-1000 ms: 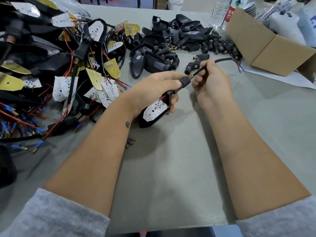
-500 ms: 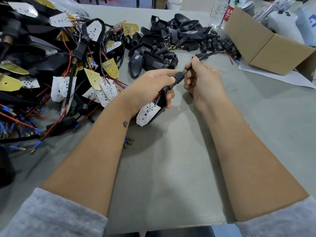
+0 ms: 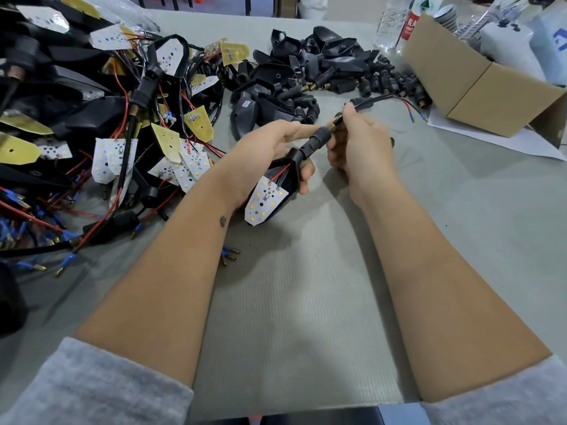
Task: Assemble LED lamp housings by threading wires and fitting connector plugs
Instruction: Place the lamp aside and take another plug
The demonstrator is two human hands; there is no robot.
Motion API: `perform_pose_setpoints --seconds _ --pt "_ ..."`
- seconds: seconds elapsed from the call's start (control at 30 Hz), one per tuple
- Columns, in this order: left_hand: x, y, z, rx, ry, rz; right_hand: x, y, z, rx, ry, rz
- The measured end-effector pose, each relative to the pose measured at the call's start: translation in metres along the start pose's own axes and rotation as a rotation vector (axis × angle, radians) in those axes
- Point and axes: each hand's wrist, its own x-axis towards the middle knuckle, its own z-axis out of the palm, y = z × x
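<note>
One black lamp [image 3: 285, 176] with a white dotted board: left hand [image 3: 270, 148] grips it, right hand [image 3: 359, 145] pinches its one wire [image 3: 368, 102].

Right hand [image 3: 359, 145]: moved up and away along the black cable [image 3: 372, 101], fingertips now pinching just past the brass tip of the stem. More cable now drawn through beyond the right hand, its red and blue-tipped wire ends [image 3: 412, 116] farther out. Lamp housing [image 3: 285, 182] in the left hand [image 3: 270, 151]: tilted steeper, white LED board [image 3: 264, 200] turned more downward.
</note>
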Motion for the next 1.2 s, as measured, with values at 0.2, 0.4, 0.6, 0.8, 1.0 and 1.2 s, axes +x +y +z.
perform_pose_setpoints --seconds 0.2,0.4,0.6,0.8,1.0,1.2 --pt "0.001 -0.003 -0.009 -0.017 0.022 0.024 -0.006 0.004 0.000 -0.477 0.224 -0.309" --pt "-0.001 0.005 -0.010 0.028 -0.005 0.001 -0.002 0.003 -0.004 -0.328 0.361 -0.326" --pt "-0.006 0.002 -0.017 0.117 -0.011 0.137 0.007 -0.004 -0.013 0.153 0.374 -0.071" --pt "-0.007 0.000 -0.020 0.126 -0.066 0.095 0.011 -0.004 -0.014 0.569 0.241 0.109" --pt "-0.010 0.001 -0.006 0.132 -0.193 -0.043 0.014 -0.008 -0.015 0.461 0.215 0.004" --pt "-0.001 0.003 0.004 0.048 -0.118 -0.066 0.012 -0.012 -0.010 0.378 0.124 0.092"
